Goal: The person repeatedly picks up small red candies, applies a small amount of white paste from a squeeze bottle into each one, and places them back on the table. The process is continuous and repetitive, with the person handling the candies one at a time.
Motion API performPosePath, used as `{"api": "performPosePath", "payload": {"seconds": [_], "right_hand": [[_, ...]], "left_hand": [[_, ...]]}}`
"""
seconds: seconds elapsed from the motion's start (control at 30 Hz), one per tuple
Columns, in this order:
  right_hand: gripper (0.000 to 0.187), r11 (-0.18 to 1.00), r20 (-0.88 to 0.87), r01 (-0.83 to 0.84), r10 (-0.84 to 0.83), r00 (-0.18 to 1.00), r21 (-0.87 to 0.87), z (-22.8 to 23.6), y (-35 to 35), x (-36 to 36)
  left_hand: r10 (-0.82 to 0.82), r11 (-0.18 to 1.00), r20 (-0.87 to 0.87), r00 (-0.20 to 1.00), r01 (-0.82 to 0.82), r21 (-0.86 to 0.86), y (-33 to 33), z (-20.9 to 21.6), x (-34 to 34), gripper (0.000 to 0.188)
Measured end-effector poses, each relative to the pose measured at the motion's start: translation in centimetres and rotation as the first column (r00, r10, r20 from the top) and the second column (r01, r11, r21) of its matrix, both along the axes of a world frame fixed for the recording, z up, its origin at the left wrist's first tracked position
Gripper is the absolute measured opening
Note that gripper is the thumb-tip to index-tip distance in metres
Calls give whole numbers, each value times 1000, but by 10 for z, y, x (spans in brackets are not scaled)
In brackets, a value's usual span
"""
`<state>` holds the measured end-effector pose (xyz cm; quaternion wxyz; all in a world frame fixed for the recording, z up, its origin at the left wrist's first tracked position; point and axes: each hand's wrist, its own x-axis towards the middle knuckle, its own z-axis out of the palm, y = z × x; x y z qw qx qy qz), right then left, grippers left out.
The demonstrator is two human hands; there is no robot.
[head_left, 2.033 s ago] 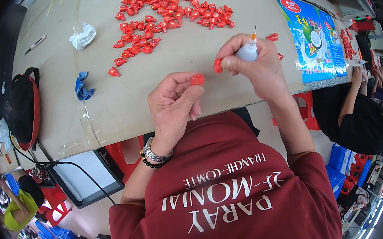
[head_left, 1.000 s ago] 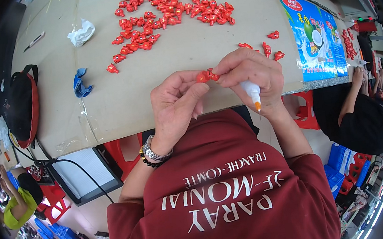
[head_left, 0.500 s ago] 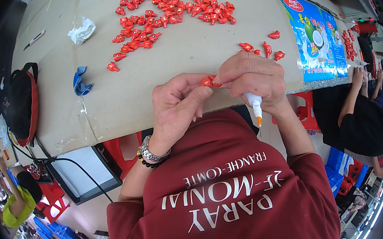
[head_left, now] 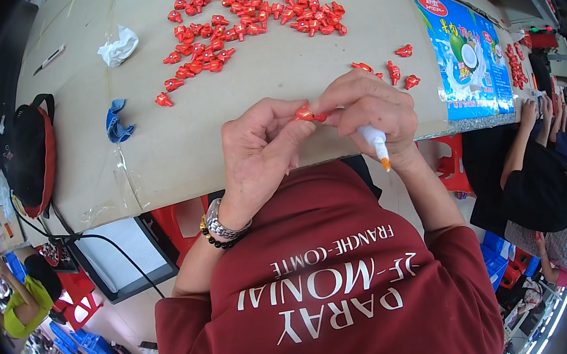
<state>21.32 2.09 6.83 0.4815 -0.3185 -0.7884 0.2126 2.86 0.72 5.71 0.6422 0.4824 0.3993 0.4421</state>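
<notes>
Over the near edge of the table, my left hand [head_left: 257,153] pinches a small red figure-like piece [head_left: 304,113] between thumb and fingers. My right hand [head_left: 375,113] meets it from the other side, its fingertips at the piece's right end. Tucked in the same right hand is a white marker pen [head_left: 375,138], its orange tip pointing down toward my body. Beyond my hands lies a heap of similar red pieces [head_left: 252,14], some showing small gold marks. Several loose ones [head_left: 394,73] rest just past my right hand.
On the left of the table [head_left: 149,149] are a blue scrap [head_left: 117,122], a crumpled white tissue [head_left: 119,47], a slim pen-like tool [head_left: 50,59] and a black-and-red bag [head_left: 34,158]. A blue printed sheet [head_left: 461,55] lies right. Other people sit at both sides.
Both hands have shifted slightly away from my body with the red piece, which has turned a little. The marker remains in my right hand. At far right, a co-worker's arm has moved.
</notes>
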Motion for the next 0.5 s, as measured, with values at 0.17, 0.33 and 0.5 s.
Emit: {"api": "performPosePath", "payload": {"seconds": [0.17, 0.33, 0.5], "right_hand": [[18, 909, -135, 184, -250, 959, -374, 4, -13, -8], [18, 850, -115, 147, -235, 965, -505, -5, -17, -5], [14, 819, -167, 196, -333, 928, -539, -21, -16, -10]], "left_hand": [[40, 999, -16, 999, -40, 17, 1, -3, 0, 13], [42, 998, -57, 997, -39, 53, 1, -6, 3, 14], [19, 999, -48, 999, -16, 47, 2, -14, 3, 13]]}}
